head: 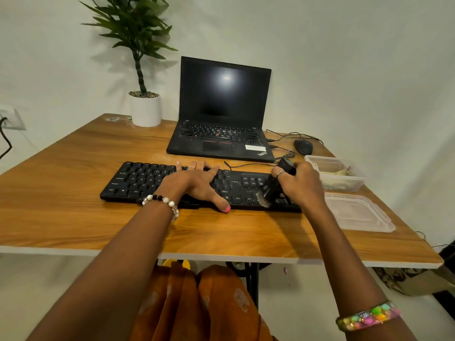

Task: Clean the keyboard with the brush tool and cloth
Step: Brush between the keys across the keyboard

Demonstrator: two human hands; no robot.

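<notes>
The left hand (194, 183) rests flat on the keyboard (138, 180) while the right hand (301, 184) grips the brush tool (273, 190) at its right end, so brushing seems underway and no cloth is visible yet

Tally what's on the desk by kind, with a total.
Keyboard: 1
Brush: 1, gripped by the right hand
Laptop: 1
Mouse: 1
Potted plant: 1
Plastic container: 1
Container lid: 1
Total: 7
The left hand rests on the keyboard.
</notes>
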